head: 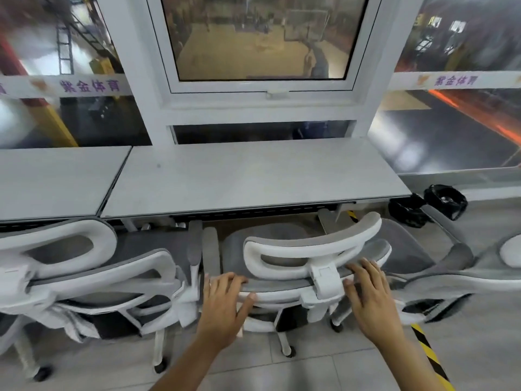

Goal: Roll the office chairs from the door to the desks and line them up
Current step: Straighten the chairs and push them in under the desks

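Note:
A white-and-grey mesh office chair (pixel 307 249) stands in front of me, its seat tucked under the right grey desk (pixel 248 176). My left hand (pixel 222 303) grips the top edge of its backrest to the left of the headrest post. My right hand (pixel 372 294) lies on the same top edge to the right, fingers curled over it. A second like chair (pixel 84 266) stands close on the left, facing a second desk (pixel 53 179). Part of a third chair (pixel 465 269) shows at the right, beyond the desk's end.
Two black-lined waste bins (pixel 445 198) stand on the floor at the right end of the desk. Yellow-black hazard tape (pixel 428 351) runs along the tiled floor at the right. Behind the desks rises a white-framed window wall (pixel 262 88).

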`<control>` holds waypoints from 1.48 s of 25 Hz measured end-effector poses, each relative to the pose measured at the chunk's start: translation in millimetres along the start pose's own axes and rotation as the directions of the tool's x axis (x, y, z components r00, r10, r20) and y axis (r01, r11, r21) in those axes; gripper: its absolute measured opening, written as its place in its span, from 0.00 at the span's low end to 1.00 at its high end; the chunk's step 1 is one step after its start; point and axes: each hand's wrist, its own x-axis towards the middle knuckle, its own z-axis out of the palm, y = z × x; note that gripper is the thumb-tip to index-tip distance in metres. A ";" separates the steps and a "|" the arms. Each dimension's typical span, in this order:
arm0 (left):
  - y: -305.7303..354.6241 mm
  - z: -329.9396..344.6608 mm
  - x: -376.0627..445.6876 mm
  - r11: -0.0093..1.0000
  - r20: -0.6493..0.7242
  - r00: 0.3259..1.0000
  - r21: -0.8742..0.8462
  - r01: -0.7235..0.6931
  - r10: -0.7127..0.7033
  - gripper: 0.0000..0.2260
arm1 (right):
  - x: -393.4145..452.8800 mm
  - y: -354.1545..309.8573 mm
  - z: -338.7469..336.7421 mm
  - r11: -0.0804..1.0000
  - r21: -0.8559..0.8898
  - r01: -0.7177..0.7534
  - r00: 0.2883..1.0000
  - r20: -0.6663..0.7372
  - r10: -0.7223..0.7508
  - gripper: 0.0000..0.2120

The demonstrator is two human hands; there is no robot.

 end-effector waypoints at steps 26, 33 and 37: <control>285.5 87.8 26.4 0.948 -0.006 0.971 -0.215 -0.233 0.237 0.13 | 20.7 164.8 -142.5 0.997 0.071 -0.023 0.992 -0.121 0.032 0.19; 510.6 204.8 72.2 0.942 0.087 0.941 -0.119 -0.315 0.326 0.23 | 34.1 342.2 -258.6 0.973 0.156 -0.168 0.880 -0.420 0.220 0.15; 563.4 266.2 94.4 0.999 0.216 0.976 -0.035 -0.016 0.023 0.36 | 69.6 420.9 -285.2 0.932 0.104 -0.348 0.907 -0.213 0.363 0.19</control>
